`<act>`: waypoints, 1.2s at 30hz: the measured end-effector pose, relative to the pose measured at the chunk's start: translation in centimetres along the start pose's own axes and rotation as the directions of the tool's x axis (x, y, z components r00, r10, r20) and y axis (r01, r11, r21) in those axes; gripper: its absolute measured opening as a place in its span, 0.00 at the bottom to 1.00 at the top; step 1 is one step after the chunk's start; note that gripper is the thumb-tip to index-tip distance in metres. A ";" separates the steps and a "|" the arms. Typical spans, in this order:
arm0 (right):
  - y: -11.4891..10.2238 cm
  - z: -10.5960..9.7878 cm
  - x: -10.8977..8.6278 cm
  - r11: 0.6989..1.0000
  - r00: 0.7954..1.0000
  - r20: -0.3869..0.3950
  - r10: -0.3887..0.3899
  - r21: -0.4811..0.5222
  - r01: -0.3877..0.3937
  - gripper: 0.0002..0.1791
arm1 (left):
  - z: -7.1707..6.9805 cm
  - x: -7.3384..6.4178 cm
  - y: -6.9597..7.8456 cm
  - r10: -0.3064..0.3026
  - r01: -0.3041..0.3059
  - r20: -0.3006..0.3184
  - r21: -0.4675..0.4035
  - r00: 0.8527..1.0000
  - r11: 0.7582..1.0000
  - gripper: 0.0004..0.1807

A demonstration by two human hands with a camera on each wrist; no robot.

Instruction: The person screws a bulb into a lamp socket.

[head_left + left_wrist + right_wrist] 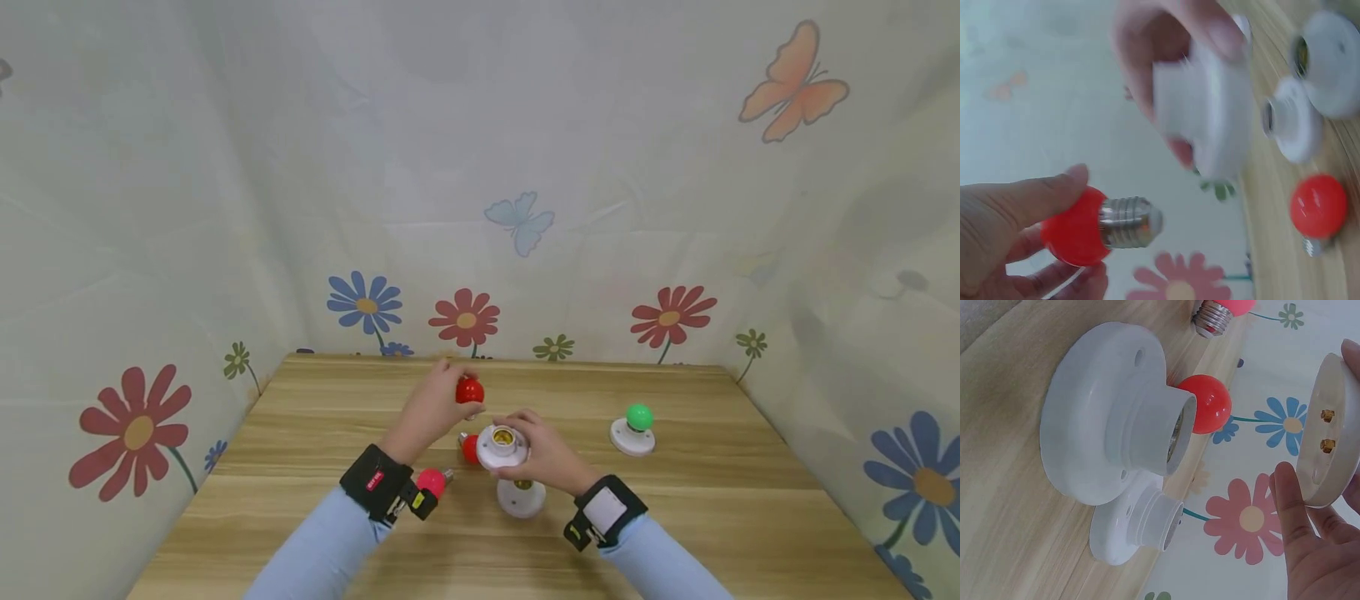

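Left hand (433, 410) pinches a red bulb (469, 390) by its round globe, thumb on one side and fingers curled on the other, so the hand is only as far open as the globe is wide. The bulb is raised above the tabletop (337, 517), and its metal screw base (1127, 223) sticks out bare beyond the fingers. Right hand (551, 457) grips a white socket (495, 456) by the edge of its round base, thumb and fingers closed about the rim, also raised above the wood. The brass-lined mouth of this socket faces up in the head view, and two brass screws (1327, 445) show on its hollow underside. Bulb and socket are near each other but apart.

Beneath the lifted socket, a second socket (521, 500) sits flat on the tabletop; the right wrist view shows another socket (1138, 522) just beyond it. A second red bulb (470, 449) lies just beside the held socket in the head view, and a pinkish-red bulb (431, 482) lies near the left wrist. Well apart, toward the right, a green bulb (640, 417) stands upright in its own white base (630, 442). Behind everything hangs a pale backdrop (420, 150) printed with flowers and butterflies.
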State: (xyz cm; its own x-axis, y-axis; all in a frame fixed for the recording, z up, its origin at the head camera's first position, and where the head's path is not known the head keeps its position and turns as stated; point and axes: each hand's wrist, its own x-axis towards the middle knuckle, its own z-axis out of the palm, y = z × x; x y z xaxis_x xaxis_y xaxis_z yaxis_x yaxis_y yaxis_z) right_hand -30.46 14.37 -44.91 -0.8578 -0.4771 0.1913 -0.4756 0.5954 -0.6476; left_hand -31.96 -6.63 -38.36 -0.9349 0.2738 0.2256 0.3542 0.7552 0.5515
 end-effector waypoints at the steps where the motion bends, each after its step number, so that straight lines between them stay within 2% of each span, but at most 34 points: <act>1: 0.0 0.0 0.0 1.000 1.000 0.000 -0.001 0.001 0.001 0.41 | -0.1 -0.2 0.8 0.052 -0.052 -0.012 -0.006 0.999 0.999 0.29; 4: 0.0 0.0 0.0 1.000 1.000 -0.005 -0.003 0.002 0.003 0.41 | 0.2 -0.6 2.5 0.182 -0.182 -0.010 -0.012 0.983 0.983 0.30; 7: 0.1 0.0 0.0 1.000 1.000 -0.013 -0.016 0.010 0.016 0.43 | 1.0 -0.8 3.0 0.276 -0.276 0.009 0.014 0.961 0.961 0.29; 11: 0.3 0.0 0.1 0.999 0.999 -0.015 -0.030 0.042 0.031 0.45 | 2.0 -1.0 2.8 0.333 -0.334 0.033 0.043 0.942 0.942 0.28; 16: 0.7 -0.1 0.0 0.997 0.998 -0.026 -0.061 0.045 0.062 0.43 | 2.6 -1.2 2.4 0.362 -0.364 0.043 0.044 0.931 0.930 0.28; 19: 0.8 -0.2 -0.1 0.997 0.998 -0.039 -0.049 0.050 0.051 0.42 | 2.9 -1.2 2.2 0.380 -0.381 0.046 0.031 0.924 0.924 0.28; 23: 0.8 -0.3 -0.1 0.998 0.998 -0.051 -0.025 0.048 0.027 0.39 | 3.4 -1.2 1.8 0.377 -0.377 0.039 0.004 0.925 0.926 0.28; 29: 0.8 -0.3 -0.1 0.999 0.997 -0.064 -0.031 0.017 0.032 0.37 | 4.1 -1.3 1.2 0.378 -0.377 0.018 -0.016 0.926 0.926 0.29; 36: 0.9 -0.2 0.0 0.999 0.998 -0.054 -0.041 0.016 0.042 0.36 | 3.9 -1.2 1.5 0.291 -0.291 0.010 -0.014 0.957 0.957 0.37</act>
State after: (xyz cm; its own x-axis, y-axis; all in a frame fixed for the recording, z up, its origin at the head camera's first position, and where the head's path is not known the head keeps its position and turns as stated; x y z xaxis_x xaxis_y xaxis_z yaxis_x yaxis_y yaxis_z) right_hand -30.88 15.06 -45.33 -0.8468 -0.4657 0.2570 -0.5080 0.5645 -0.6506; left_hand -30.40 -3.49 -40.95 -0.7917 0.4876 0.3681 0.6109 0.6343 0.4737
